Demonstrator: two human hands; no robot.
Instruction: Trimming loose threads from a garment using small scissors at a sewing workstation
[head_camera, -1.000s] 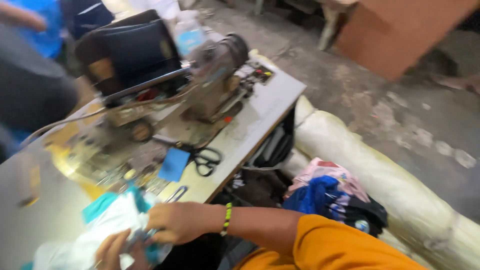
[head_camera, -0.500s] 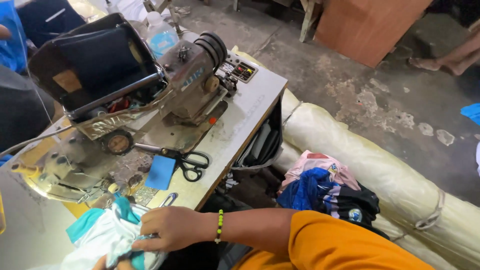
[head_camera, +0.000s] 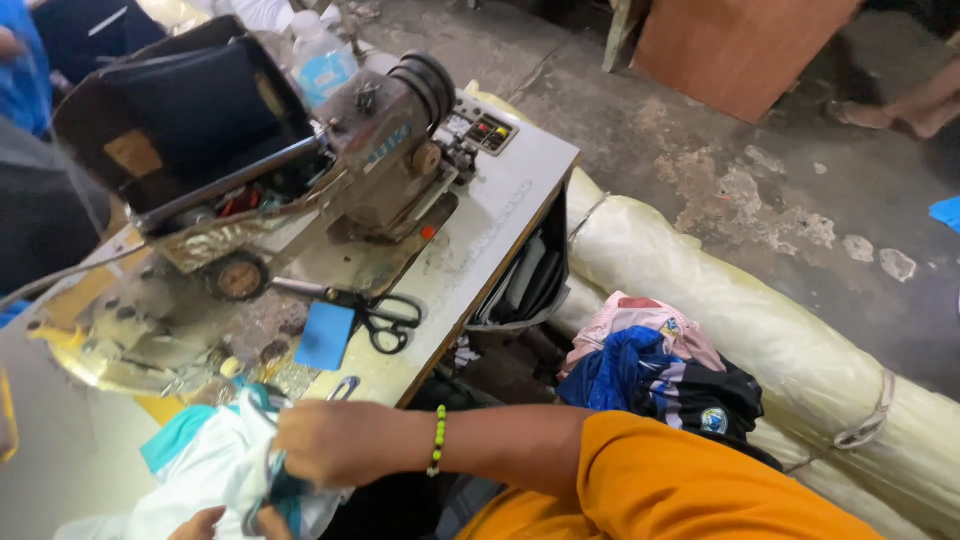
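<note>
My right hand (head_camera: 330, 440), with a green bead bracelet on the wrist and an orange sleeve behind it, is closed on a bunch of white and teal fabric (head_camera: 205, 460) at the near edge of the sewing table (head_camera: 500, 215). Only part of my left hand (head_camera: 205, 522) shows at the bottom edge, gripping the same fabric from below. An old, worn sewing machine (head_camera: 375, 150) stands further back on the table. Black-handled scissors (head_camera: 385, 318) and a blue square patch (head_camera: 325, 335) lie just beyond my right hand.
A dark case (head_camera: 190, 110) and a plastic bottle (head_camera: 322, 60) sit behind the machine. Right of the table, a long pale fabric roll (head_camera: 770, 330) lies on the concrete floor with a heap of clothes (head_camera: 650, 370). A wooden board (head_camera: 740, 50) and another person's foot (head_camera: 905, 110) are at the far right.
The view has shifted and steadied, so the machine sits more to the centre. Both hands have kept hold of the fabric, drawn slightly left along the table's near edge.
</note>
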